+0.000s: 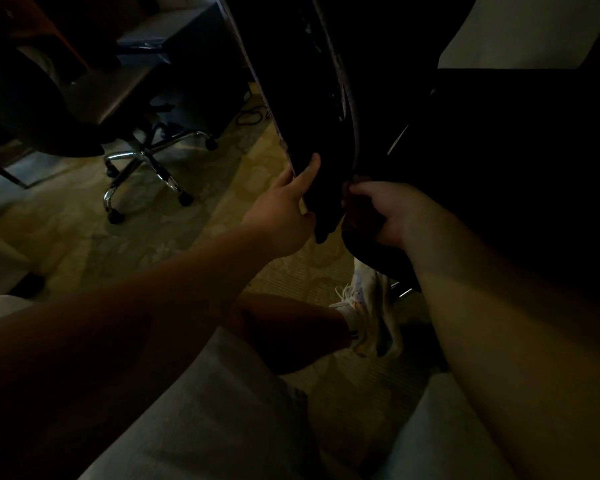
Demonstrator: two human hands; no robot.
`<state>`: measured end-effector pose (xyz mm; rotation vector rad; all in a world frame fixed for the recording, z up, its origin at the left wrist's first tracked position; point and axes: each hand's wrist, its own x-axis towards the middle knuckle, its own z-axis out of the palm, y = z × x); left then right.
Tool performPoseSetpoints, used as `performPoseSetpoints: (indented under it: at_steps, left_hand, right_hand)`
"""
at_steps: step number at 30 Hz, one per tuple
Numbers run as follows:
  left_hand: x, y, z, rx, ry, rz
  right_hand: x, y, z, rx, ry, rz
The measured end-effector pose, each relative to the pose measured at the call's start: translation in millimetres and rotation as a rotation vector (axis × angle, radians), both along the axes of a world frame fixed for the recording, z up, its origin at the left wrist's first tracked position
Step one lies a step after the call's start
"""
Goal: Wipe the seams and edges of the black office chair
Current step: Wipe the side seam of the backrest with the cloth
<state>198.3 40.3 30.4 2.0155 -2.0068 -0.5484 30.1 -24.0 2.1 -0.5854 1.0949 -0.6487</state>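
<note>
Far left I see a second office chair with a chrome star base [146, 168] on black casters, standing on the patterned beige carpet [66, 237] beside a dark wooden desk [118, 95]. Moving right, my left hand [284, 213] grips the edge of the black office chair's back panel [305, 98], thumb laid against its face, fingers hidden behind it. Just beside it, my right hand [385, 213] is curled around a dark wad, possibly a cloth [357, 216], pressed at the chair's lower edge. Below, a white laced sneaker [361, 317] rests on the carpet.
</note>
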Motion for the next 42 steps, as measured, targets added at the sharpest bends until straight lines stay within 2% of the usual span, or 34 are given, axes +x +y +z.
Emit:
performPoseSetpoints:
  at_steps: [2,5,10,13,17,20,24,27,31,36,39,42]
  left_hand:
    - [-0.8,-1.5,0.4,0.004,0.006,0.003]
    - [-0.2,-3.6,1.4,0.024,0.025,0.001]
    - [1.7,-4.7,3.0,0.022,0.039,-0.010]
    - [1.4,-4.9,-0.5,0.017,0.080,-0.010]
    - [1.7,-5.7,-4.6,-0.003,0.084,0.001]
    - [1.3,-6.4,-6.9,-0.003,0.078,0.000]
    - [3.1,-7.3,-6.3,0.009,0.076,0.006]
    - [4.2,-8.0,-4.9,0.010,0.088,-0.001]
    - [4.3,-7.4,-4.5,0.002,0.073,-0.004]
    - [4.3,-7.9,-3.3,0.002,0.081,-0.017]
    - [2.7,-7.5,-1.8,0.015,0.092,-0.014]
    - [2.6,-6.7,-1.1,0.017,0.089,-0.015]
  right_hand:
    - [2.2,1.1,0.2,-0.006,0.005,0.027]
    - [6.7,-1.4,0.0,0.004,-0.007,-0.098]
    - [6.7,-1.2,0.6,-0.010,-0.004,0.043]
    - [5.9,-4.4,5.2,-0.033,-0.009,-0.007]
    - [-2.3,-8.8,11.2,-0.075,0.000,0.028]
    - [-6.1,-12.7,10.9,-0.072,-0.014,-0.052]
    - [-5.7,-11.6,11.8,-0.098,0.006,0.074]
    - [-3.7,-13.1,9.3,-0.107,0.023,-0.032]
    - [-2.2,-6.7,12.8,-0.145,0.038,0.127]
    - [0.7,-7.2,12.6,-0.100,0.083,-0.096]
    - [-3.2,-7.7,15.8,-0.112,0.077,0.011]
    - [-3.7,-7.4,17.4,-0.095,0.042,-0.048]
